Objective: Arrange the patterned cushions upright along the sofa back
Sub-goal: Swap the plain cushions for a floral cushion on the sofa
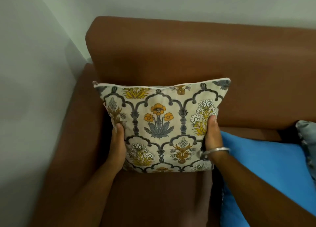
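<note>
Cushion [159, 126] upright at sofa back [188, 55], 12 o'clock from both wrists. Left hand [118, 141] clasps 9 o'clock edge, right hand [212, 134] 3 o'clock edge; base probably seated.

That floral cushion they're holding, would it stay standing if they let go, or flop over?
The floral cushion looks soft and probably light: its sides dent where the left hand and right hand squeeze it. Leaning on the sofa back, it would likely stay upright, though it might slump a little.
</note>
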`<state>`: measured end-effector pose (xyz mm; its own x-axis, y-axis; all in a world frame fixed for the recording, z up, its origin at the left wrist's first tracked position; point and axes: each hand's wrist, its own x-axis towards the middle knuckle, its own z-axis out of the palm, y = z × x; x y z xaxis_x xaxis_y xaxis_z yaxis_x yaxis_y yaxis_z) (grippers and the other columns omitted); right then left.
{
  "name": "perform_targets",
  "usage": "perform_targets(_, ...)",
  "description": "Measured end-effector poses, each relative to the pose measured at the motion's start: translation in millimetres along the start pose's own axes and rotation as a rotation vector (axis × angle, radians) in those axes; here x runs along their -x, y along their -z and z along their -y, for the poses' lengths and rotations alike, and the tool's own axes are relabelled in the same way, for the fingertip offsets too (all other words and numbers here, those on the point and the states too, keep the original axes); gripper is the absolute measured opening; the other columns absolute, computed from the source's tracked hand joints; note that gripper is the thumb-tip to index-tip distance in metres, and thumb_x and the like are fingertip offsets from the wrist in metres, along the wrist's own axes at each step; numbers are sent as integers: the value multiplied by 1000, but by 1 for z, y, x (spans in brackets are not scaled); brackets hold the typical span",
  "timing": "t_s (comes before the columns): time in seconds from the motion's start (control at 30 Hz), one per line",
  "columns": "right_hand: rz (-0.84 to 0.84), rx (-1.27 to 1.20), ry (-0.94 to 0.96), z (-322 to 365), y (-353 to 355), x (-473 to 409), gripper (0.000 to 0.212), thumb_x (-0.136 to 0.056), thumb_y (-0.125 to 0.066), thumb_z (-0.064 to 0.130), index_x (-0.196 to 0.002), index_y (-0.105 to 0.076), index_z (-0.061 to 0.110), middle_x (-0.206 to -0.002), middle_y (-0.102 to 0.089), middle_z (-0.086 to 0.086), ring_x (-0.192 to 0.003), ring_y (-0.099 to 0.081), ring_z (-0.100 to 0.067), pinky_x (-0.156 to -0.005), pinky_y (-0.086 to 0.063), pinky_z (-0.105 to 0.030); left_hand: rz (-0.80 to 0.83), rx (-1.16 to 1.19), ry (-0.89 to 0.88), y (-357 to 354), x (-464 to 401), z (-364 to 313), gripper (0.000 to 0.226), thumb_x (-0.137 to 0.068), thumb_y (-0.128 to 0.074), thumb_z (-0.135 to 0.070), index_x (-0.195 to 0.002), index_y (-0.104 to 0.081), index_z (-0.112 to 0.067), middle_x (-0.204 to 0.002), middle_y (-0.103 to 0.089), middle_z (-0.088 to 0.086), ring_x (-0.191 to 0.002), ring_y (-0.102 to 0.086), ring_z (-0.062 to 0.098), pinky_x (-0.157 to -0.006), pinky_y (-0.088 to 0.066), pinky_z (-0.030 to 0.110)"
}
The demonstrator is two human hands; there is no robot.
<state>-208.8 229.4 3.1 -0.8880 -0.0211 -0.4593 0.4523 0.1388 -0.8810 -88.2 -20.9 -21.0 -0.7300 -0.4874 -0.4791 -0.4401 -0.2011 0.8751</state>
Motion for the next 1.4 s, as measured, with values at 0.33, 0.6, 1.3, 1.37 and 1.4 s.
perform_targets(0.33, -83, 859, 853, -19, 11, 50, 74, -96, -25, 53, -157, -13, 12, -163, -17, -15, -154, -6, -29, -124, -9, -50, -231, -663, -526, -2, 35, 16, 70, -95, -47, -46, -155, -23, -22, -159, -32, 3, -149, -28, 11, -117, -30, 35)
perform_targets(0.6, 223, 1590, 1677, -11, -6, -42, 76, -91, -33, 68, -154, -23, 26, -161, -21, -1, -153, -7, -25, -121, -2, -44, -151, -1367, -1439, -7, -59, -11, 78, -95, -26, -62, -160, -10, -22, -169, 8, 9, -155, 9, 26, -122, 6, 54)
perform_targets(1.3, -91, 1063, -25, -83, 338, 45, 96, -85, -45, 67, -148, -32, -4, -149, -42, -31, -139, -40, -45, -114, -32, -53, 350, -813, -444, -226, 144, 61, 62, -95, -55, -37, -151, -38, -15, -154, -46, 8, -141, -42, 22, -115, -32, 32)
perform_targets(1.37, -121, 902, -163, -114, 377, 46, 88, -81, -54, 59, -144, -40, -1, -142, -50, -29, -132, -48, -43, -110, -38, -50, 357, -708, -223, -265, 158, 90, 66, -94, -52, -48, -152, -36, -19, -155, -44, 3, -141, -41, 17, -114, -29, 28)
perform_targets(1.4, -123, 839, -208, -125, 393, 47, 84, -79, -53, 58, -139, -47, 0, -136, -56, -27, -126, -54, -43, -105, -42, -49, 330, -642, -131, -282, 162, 106, 70, -92, -50, -55, -152, -35, -21, -154, -44, 1, -139, -41, 14, -114, -30, 31)
